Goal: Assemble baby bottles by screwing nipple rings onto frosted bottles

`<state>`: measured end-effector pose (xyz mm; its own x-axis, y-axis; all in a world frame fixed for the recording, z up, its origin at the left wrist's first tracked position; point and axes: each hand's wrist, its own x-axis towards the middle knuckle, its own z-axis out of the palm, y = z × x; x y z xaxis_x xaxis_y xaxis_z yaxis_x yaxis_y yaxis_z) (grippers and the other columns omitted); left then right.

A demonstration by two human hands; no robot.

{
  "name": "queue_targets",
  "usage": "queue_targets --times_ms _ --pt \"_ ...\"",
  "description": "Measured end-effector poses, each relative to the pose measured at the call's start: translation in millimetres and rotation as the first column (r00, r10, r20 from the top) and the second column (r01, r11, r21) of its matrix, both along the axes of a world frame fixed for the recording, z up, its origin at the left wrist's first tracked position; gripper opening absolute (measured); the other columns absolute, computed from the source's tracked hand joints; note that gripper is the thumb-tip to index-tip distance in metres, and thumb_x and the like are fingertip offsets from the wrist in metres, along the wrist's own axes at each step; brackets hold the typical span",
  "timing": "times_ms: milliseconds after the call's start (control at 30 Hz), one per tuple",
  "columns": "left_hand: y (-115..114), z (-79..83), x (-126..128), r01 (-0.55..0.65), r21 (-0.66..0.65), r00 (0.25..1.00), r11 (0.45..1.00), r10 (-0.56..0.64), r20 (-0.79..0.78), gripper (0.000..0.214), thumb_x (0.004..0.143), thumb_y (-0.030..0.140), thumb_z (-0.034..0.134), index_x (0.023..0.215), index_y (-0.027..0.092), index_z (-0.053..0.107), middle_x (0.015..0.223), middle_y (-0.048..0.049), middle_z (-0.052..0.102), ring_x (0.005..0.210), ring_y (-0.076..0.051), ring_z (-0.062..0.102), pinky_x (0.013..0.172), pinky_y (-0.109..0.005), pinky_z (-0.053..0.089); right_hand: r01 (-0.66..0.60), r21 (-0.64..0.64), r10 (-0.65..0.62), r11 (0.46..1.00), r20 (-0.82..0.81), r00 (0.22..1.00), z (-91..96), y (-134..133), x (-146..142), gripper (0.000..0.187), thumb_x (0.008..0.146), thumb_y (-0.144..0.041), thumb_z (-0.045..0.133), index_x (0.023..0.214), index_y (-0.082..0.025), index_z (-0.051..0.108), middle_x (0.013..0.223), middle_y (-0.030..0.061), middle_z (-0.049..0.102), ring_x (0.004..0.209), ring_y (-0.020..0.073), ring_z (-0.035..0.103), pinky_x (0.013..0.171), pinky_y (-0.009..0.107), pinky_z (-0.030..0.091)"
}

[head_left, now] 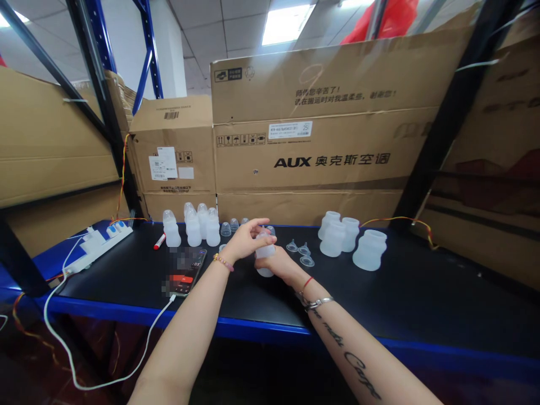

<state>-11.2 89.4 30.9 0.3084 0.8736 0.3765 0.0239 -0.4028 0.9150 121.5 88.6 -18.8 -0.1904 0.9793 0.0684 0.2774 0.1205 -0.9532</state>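
A frosted baby bottle [265,272] stands upright just above the table in front of me. My right hand [280,263] is wrapped around its body. My left hand [248,239] curls over the top of the same bottle, thumb pressed against its upper part; what lies under the fingers is partly hidden. Close by on the right lie three clear silicone nipples [304,248]. Behind my hands are several small clear caps [226,229]. Several capped bottles [193,232] are grouped at the left, and several bottles without tops [333,241] stand at the right.
A phone [188,275] with a white charging cable lies left of my arm, near a red-and-white marker [159,242]. A power strip [99,247] sits at the left end of the black table [422,292]. Cardboard boxes [312,185] wall the back; dark rack posts flank both sides.
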Motion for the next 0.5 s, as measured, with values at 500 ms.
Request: queue_targets --times_ms 500 --pt "79.4 -21.6 12.0 -0.513 -0.216 0.851 0.831 0.525 -0.002 0.031 0.074 0.016 0.063 0.105 0.013 0.065 0.099 -0.0104 0.069 0.089 -0.015 0.065 0.080 -0.027 0.049 -0.046 -0.014 0.045 0.999 -0.073 0.996 0.3 -8.0 -3.0 0.020 0.047 -0.014 0.067 0.065 -0.016 0.057 0.064 -0.0018 0.058 0.059 0.0120 0.050 0.056 0.025 0.039"
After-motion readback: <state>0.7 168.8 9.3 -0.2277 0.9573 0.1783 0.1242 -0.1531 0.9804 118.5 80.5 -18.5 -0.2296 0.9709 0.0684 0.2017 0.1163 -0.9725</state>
